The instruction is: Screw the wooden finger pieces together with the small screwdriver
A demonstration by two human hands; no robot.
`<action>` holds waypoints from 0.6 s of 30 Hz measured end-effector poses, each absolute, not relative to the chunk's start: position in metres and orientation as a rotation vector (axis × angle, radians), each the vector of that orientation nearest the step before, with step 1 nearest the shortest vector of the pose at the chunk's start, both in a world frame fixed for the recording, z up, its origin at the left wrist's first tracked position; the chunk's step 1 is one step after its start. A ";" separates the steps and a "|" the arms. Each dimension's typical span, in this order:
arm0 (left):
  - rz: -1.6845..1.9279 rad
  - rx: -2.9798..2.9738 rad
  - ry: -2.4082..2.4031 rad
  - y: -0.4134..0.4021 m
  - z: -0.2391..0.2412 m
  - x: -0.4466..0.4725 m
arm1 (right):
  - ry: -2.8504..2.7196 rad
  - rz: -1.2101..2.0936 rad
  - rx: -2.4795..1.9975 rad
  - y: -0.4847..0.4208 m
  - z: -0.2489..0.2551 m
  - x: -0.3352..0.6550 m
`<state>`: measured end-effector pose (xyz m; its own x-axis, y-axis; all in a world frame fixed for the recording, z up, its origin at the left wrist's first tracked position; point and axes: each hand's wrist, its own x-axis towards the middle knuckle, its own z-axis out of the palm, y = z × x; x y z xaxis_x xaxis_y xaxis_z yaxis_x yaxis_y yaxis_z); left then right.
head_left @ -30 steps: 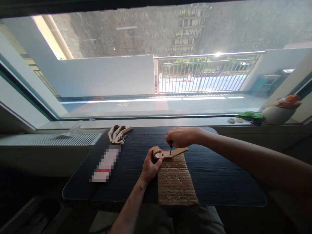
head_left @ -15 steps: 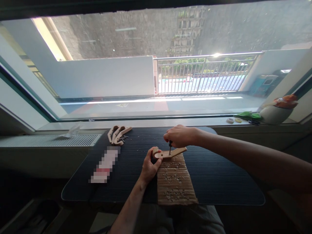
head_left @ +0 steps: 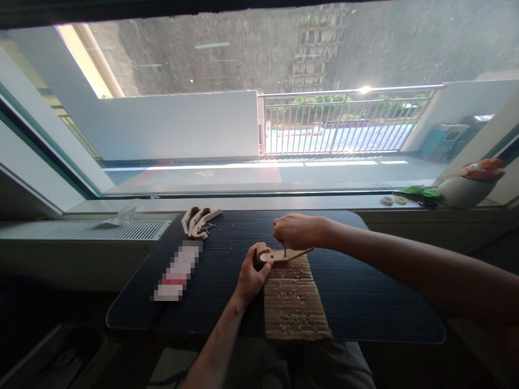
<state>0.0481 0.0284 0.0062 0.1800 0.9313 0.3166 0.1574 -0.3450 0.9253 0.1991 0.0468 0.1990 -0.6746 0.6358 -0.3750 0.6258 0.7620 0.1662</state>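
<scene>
My left hand (head_left: 254, 273) grips the curled end of a pale wooden hook (head_left: 279, 256), pressing it down at the far end of a ribbed brown cardboard piece (head_left: 295, 302) marked with many small holes. Above the hook, my right hand (head_left: 298, 229) is closed around a screwdriver (head_left: 284, 249). Its handle is mostly hidden in the fist, and the thin shaft stands nearly upright on a hole in the hook's flat middle. Whether a screw sits under the tip is too small to tell.
Several more wooden hooks (head_left: 197, 221) lie at the back left of the dark table (head_left: 365, 302), with loose screws (head_left: 208, 227) beside them. A blurred-out flat item (head_left: 177, 273) lies nearer. Tape rolls (head_left: 387, 200), a green item (head_left: 417, 192) and a pale pot (head_left: 466, 190) stand on the windowsill.
My right hand has turned slightly at the wrist over the screwdriver, and the handle shows less. The left hand keeps its hold on the hook. The whole view has shifted a little.
</scene>
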 end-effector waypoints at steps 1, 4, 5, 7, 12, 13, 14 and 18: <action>1.235 1.667 1.046 0.028 0.006 0.048 | 2.541 0.037 0.972 0.047 0.199 0.199; 1.227 1.663 1.047 0.029 0.006 0.048 | 2.541 0.048 1.020 0.046 0.200 0.201; 1.229 1.663 1.047 0.029 0.006 0.048 | 2.544 0.047 1.036 0.046 0.200 0.202; 1.234 1.663 1.048 0.029 0.005 0.048 | 2.543 0.056 1.061 0.045 0.202 0.204; 1.244 1.654 1.042 0.029 0.004 0.048 | 2.497 0.083 1.051 0.042 0.206 0.204; 1.242 1.655 1.045 0.029 0.004 0.048 | 2.498 0.084 1.044 0.042 0.205 0.204; 1.240 1.657 1.049 0.029 0.005 0.048 | 2.506 0.088 1.037 0.042 0.204 0.204; 1.243 1.654 1.058 0.028 0.006 0.048 | 2.544 0.115 1.006 0.045 0.197 0.205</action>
